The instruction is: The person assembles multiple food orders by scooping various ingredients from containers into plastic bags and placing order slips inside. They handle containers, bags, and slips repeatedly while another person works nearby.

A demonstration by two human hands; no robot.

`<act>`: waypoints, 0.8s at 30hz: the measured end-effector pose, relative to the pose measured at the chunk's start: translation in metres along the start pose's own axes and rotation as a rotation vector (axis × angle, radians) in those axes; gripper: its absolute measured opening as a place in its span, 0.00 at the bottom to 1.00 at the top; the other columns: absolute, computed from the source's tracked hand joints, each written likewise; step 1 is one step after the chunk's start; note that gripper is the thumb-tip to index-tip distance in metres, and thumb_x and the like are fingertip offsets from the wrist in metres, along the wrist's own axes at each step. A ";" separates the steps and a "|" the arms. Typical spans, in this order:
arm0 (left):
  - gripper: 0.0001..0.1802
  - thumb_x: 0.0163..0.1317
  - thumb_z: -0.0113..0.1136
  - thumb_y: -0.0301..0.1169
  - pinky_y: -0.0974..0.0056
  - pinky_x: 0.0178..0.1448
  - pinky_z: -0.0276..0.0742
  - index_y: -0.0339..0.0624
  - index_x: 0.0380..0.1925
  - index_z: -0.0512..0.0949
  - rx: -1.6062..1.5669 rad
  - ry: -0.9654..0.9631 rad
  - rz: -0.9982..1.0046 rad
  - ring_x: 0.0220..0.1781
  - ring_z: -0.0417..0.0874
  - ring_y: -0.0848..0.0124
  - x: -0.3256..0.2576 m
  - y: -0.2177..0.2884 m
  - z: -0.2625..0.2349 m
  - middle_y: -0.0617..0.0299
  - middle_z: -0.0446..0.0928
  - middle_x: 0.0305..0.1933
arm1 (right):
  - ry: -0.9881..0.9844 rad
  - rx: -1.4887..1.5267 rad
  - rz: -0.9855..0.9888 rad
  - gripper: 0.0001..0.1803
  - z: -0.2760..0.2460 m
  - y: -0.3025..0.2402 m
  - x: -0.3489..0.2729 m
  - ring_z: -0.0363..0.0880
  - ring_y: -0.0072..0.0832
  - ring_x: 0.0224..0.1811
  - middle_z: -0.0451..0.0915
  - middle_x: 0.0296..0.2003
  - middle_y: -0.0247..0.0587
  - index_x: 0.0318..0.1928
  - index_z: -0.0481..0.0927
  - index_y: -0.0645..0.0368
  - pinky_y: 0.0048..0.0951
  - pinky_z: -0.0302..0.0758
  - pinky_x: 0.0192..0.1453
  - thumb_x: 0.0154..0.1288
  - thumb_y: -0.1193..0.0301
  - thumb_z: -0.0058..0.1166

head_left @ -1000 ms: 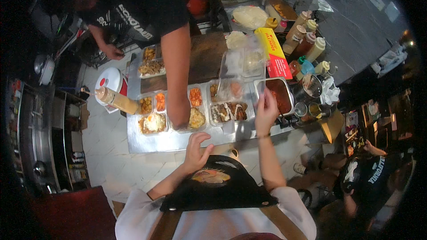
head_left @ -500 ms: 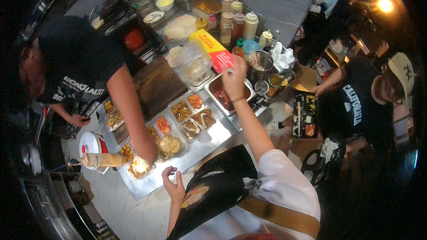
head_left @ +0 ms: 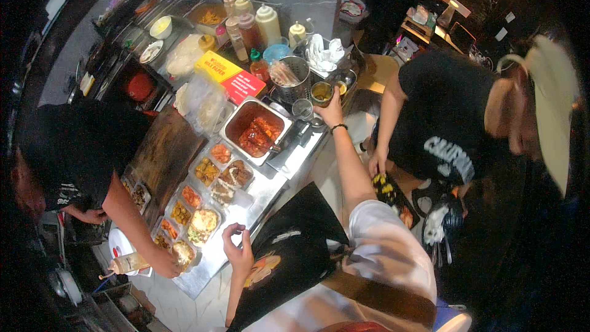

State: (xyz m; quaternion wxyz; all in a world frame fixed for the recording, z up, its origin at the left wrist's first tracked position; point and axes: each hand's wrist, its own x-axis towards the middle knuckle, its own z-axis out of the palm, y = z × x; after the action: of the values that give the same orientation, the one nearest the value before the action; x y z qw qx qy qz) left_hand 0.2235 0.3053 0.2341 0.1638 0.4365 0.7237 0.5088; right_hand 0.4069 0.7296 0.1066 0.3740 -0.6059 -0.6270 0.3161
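Note:
At the far right end of the steel counter, my right hand (head_left: 332, 109) has its fingers round a small glass cup (head_left: 320, 93) with yellowish contents. A second clear glass (head_left: 302, 108) stands just beside it, touching or nearly so. To the left of the hand sits a square steel pan (head_left: 255, 131) of chunks in red sauce, with a dark utensil handle across its rim. My left hand (head_left: 239, 247) hovers in front of the counter's near edge, fingers loosely curled and apart, holding nothing. Beyond it lie divided clear trays of food (head_left: 201, 226).
A co-worker's hand (head_left: 166, 262) reaches over the nearest tray at left. At right, another person holds a black food tray (head_left: 393, 200) close to my right arm. Squeeze bottles (head_left: 268, 23), a yellow and red carton (head_left: 228, 75) and a steel utensil holder (head_left: 289, 80) crowd the back.
My right hand has moved right, from over the red sauce pan to the glass cup. The view has turned right. The person at right appears nearer; my left hand stays in front of the counter.

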 end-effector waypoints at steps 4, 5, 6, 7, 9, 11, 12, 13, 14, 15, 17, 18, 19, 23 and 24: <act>0.14 0.58 0.55 0.22 0.65 0.45 0.70 0.35 0.44 0.68 -0.054 -0.038 0.013 0.37 0.74 0.69 -0.007 0.003 0.004 0.55 0.74 0.38 | 0.067 -0.004 -0.080 0.60 -0.009 -0.008 0.001 0.64 0.49 0.61 0.64 0.60 0.58 0.68 0.42 0.57 0.41 0.63 0.62 0.39 0.66 0.71; 0.14 0.58 0.55 0.22 0.65 0.44 0.70 0.35 0.44 0.68 -0.064 -0.039 0.003 0.37 0.74 0.69 -0.008 0.002 0.001 0.55 0.73 0.38 | 0.088 0.003 -0.130 0.60 -0.012 -0.009 -0.001 0.64 0.49 0.61 0.64 0.60 0.58 0.67 0.43 0.56 0.41 0.64 0.62 0.39 0.65 0.71; 0.13 0.58 0.55 0.22 0.65 0.44 0.70 0.35 0.44 0.68 -0.042 -0.043 0.003 0.37 0.74 0.68 -0.007 -0.001 -0.003 0.55 0.73 0.38 | 0.071 0.001 -0.119 0.60 -0.010 -0.011 -0.006 0.65 0.50 0.61 0.64 0.60 0.58 0.67 0.43 0.56 0.41 0.65 0.61 0.39 0.65 0.71; 0.13 0.58 0.55 0.22 0.65 0.44 0.70 0.34 0.44 0.69 -0.031 -0.044 0.014 0.37 0.74 0.68 -0.006 -0.003 -0.009 0.55 0.74 0.38 | 0.086 0.049 -0.128 0.59 -0.012 -0.012 -0.010 0.65 0.49 0.60 0.64 0.59 0.58 0.67 0.45 0.58 0.40 0.66 0.60 0.38 0.65 0.72; 0.13 0.58 0.56 0.23 0.65 0.45 0.70 0.35 0.43 0.69 0.004 -0.045 0.031 0.37 0.74 0.68 -0.004 -0.009 -0.021 0.55 0.74 0.37 | 0.216 0.066 -0.152 0.54 -0.013 -0.016 -0.022 0.69 0.48 0.57 0.68 0.55 0.58 0.63 0.52 0.62 0.39 0.68 0.57 0.37 0.65 0.72; 0.13 0.58 0.56 0.23 0.64 0.44 0.70 0.35 0.43 0.69 -0.003 -0.051 0.060 0.37 0.74 0.67 0.000 -0.017 -0.031 0.55 0.75 0.36 | 0.217 0.119 -0.100 0.46 -0.020 -0.024 -0.036 0.70 0.42 0.56 0.70 0.52 0.49 0.59 0.58 0.60 0.34 0.66 0.60 0.38 0.71 0.71; 0.13 0.58 0.57 0.23 0.64 0.44 0.70 0.35 0.43 0.69 -0.021 -0.045 0.064 0.37 0.74 0.67 -0.001 -0.020 -0.036 0.55 0.75 0.36 | 0.308 0.143 -0.172 0.46 -0.023 -0.034 -0.043 0.71 0.38 0.56 0.71 0.52 0.48 0.60 0.57 0.60 0.33 0.67 0.59 0.39 0.74 0.70; 0.14 0.57 0.58 0.23 0.64 0.44 0.71 0.35 0.43 0.70 -0.033 -0.049 0.074 0.37 0.76 0.66 0.000 -0.023 -0.040 0.54 0.76 0.36 | 0.323 0.144 -0.284 0.47 -0.030 -0.044 -0.050 0.72 0.36 0.55 0.71 0.52 0.47 0.60 0.57 0.60 0.32 0.67 0.59 0.39 0.74 0.70; 0.14 0.57 0.58 0.23 0.64 0.44 0.71 0.35 0.43 0.70 -0.029 -0.052 0.107 0.37 0.76 0.65 0.001 -0.025 -0.043 0.54 0.76 0.36 | 0.314 0.126 -0.271 0.47 -0.039 -0.057 -0.062 0.72 0.34 0.55 0.72 0.52 0.45 0.61 0.56 0.61 0.30 0.68 0.58 0.40 0.74 0.69; 0.14 0.56 0.58 0.24 0.63 0.44 0.71 0.35 0.43 0.70 -0.034 -0.049 0.140 0.37 0.76 0.65 0.002 -0.026 -0.047 0.53 0.76 0.36 | 0.282 0.098 -0.362 0.47 -0.049 -0.073 -0.076 0.72 0.33 0.54 0.72 0.51 0.44 0.61 0.56 0.61 0.30 0.69 0.57 0.40 0.74 0.69; 0.15 0.55 0.59 0.24 0.63 0.44 0.71 0.35 0.43 0.70 0.011 -0.056 0.206 0.38 0.78 0.63 0.008 -0.025 -0.054 0.52 0.77 0.37 | 0.255 0.092 -0.403 0.48 -0.061 -0.116 -0.109 0.73 0.33 0.52 0.73 0.50 0.44 0.62 0.55 0.61 0.30 0.71 0.56 0.41 0.74 0.69; 0.16 0.54 0.61 0.24 0.62 0.44 0.71 0.35 0.43 0.70 0.008 -0.046 0.246 0.38 0.77 0.62 0.013 -0.022 -0.057 0.53 0.77 0.36 | 0.220 0.136 -0.480 0.47 -0.066 -0.141 -0.125 0.74 0.39 0.53 0.71 0.54 0.49 0.62 0.58 0.59 0.33 0.70 0.57 0.40 0.68 0.70; 0.18 0.53 0.62 0.25 0.61 0.46 0.71 0.35 0.43 0.70 0.029 -0.051 0.242 0.40 0.77 0.60 0.020 -0.019 -0.062 0.52 0.77 0.38 | 0.116 0.150 -0.564 0.48 -0.070 -0.166 -0.144 0.73 0.39 0.54 0.71 0.54 0.49 0.62 0.58 0.60 0.33 0.69 0.58 0.40 0.68 0.70; 0.37 0.48 0.68 0.29 0.54 0.61 0.63 0.37 0.57 0.61 0.078 -0.027 0.362 0.57 0.68 0.51 0.053 0.002 -0.079 0.46 0.67 0.56 | -0.373 0.172 -0.795 0.51 -0.060 -0.256 -0.226 0.67 0.40 0.61 0.65 0.59 0.50 0.63 0.57 0.62 0.34 0.64 0.64 0.38 0.68 0.71; 0.43 0.46 0.69 0.30 0.52 0.65 0.59 0.37 0.61 0.56 0.090 0.011 0.403 0.62 0.64 0.48 0.060 0.006 -0.083 0.44 0.62 0.62 | -0.524 0.249 -0.771 0.52 -0.052 -0.271 -0.248 0.65 0.40 0.62 0.64 0.60 0.51 0.64 0.56 0.63 0.34 0.63 0.65 0.37 0.68 0.72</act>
State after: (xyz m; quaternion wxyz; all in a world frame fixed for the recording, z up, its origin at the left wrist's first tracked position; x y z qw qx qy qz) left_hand 0.1361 0.3045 0.2873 0.0349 0.5765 0.6445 0.5010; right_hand 0.3060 0.4614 0.3430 0.3628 -0.1797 -0.8366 0.3691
